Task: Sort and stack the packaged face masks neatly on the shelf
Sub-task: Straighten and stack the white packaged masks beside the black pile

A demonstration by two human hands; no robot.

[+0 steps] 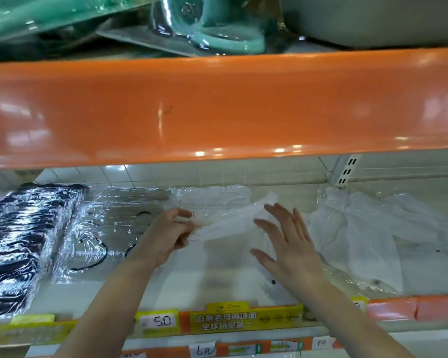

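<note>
White shelf [181,288] under an orange ledge: left hand [166,236] pinches a clear white-mask packet [225,226] beside the black-mask stack [18,244], apparently to align it; right hand [287,244] hovers with straight fingers spread, steadying.

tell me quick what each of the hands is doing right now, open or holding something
Left hand: fingers curled, pinching the edge of a white mask packet.
Right hand: open, fingers straight and spread, over the same packet; contact unclear.

White shelf [217,288]: dark mask packs [18,244] left, clear packs [109,220] beside, white packs [367,228] right
</note>
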